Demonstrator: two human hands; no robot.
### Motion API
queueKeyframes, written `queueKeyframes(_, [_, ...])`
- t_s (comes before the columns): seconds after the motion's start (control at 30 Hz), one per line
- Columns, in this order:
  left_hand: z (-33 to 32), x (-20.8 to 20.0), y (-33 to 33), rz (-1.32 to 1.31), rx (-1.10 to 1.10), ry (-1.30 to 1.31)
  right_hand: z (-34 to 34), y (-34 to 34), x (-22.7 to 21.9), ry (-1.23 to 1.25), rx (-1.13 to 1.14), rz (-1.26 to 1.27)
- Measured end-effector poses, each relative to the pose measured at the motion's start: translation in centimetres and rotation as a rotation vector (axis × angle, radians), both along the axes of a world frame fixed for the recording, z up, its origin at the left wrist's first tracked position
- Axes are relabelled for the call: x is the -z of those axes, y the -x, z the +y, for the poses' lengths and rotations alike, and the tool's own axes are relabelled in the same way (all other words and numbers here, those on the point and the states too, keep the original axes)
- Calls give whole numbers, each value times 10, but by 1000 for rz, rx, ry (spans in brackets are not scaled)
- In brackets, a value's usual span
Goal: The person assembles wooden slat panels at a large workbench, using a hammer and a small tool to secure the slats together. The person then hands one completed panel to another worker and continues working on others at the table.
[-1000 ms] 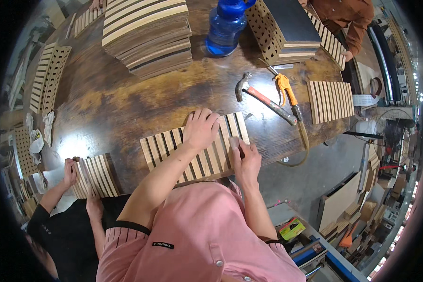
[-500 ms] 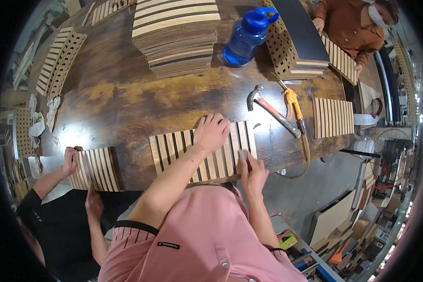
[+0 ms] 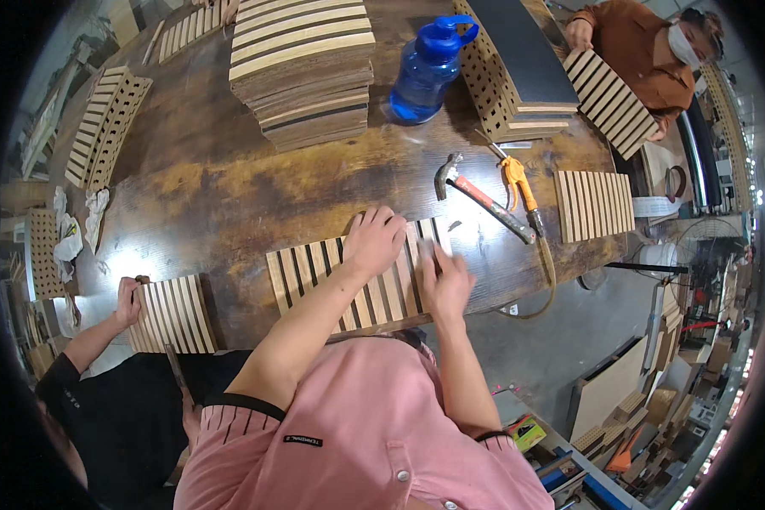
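Observation:
A slatted wood panel [image 3: 302, 276], light strips with dark grooves between, lies in front of me along the table's near edge. Across its upper middle rests my left hand [image 3: 376, 242], fingers stretched over the slats. At the panel's right end is my right hand [image 3: 447, 285], its fingers closed and slightly blurred over a slat. Whatever those fingers hold, if anything, cannot be made out. To the right of the panel lie a claw hammer [image 3: 489, 201] with a red and black handle and an orange air blow gun [image 3: 518, 183] on a hose.
A tall stack of slatted panels [image 3: 302, 76], a blue water bottle [image 3: 425, 72] and perforated boards [image 3: 518, 64] stand farther back. Another panel [image 3: 595, 206] lies at right. One co-worker in black [image 3: 110, 416] works at left with a panel [image 3: 174, 313]; another in brown [image 3: 629, 64] holds one.
My right hand has moved up along the panel's right end; my left hand stays on the slats. The black-clad co-worker's lower hand has drawn back, and the brown-clad one's panel has turned.

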State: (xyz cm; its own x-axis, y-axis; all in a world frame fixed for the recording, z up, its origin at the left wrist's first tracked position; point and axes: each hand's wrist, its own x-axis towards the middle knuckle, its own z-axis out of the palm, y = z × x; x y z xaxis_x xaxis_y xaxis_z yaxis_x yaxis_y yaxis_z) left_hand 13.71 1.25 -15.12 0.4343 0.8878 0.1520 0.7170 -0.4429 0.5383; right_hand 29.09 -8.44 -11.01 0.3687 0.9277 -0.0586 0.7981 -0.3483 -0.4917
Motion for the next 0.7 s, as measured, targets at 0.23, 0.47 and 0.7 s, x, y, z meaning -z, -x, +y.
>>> queueKeyframes(0.23, [1, -6, 0, 37, 18, -25, -30, -4, -10, -19, 32, 97])
queueKeyframes(0.47, [6, -9, -2, 14, 19, 8, 70, 8, 10, -131, 12, -26])
queueKeyframes(0.7, [2, 6, -12, 93, 24, 145, -6, -8, -3, -34, -18, 218])
